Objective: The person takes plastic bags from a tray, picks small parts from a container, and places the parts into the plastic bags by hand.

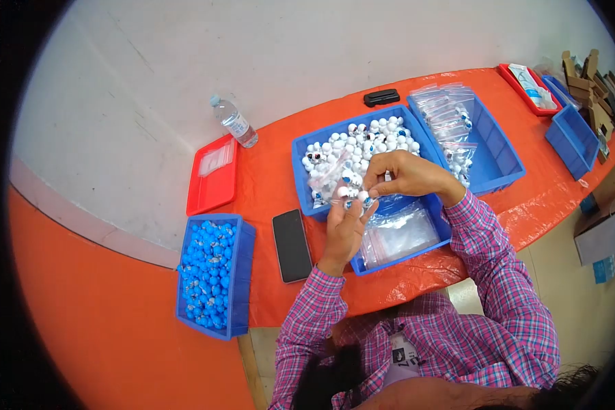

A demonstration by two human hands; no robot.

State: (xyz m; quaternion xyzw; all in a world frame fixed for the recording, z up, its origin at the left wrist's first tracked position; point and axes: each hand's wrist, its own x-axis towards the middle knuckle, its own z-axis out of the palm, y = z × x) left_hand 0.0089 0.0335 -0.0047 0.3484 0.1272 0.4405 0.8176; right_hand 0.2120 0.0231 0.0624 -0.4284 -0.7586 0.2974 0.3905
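while the left hand grips a clear bag of white balls from below, the right hand curls at its right side, grasp unclear; the bag lies between both, over the blue bin.

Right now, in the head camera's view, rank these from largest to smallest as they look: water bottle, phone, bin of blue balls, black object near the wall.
1. Bin of blue balls
2. Phone
3. Water bottle
4. Black object

A bottle stands near the wall; a phone lies flat.
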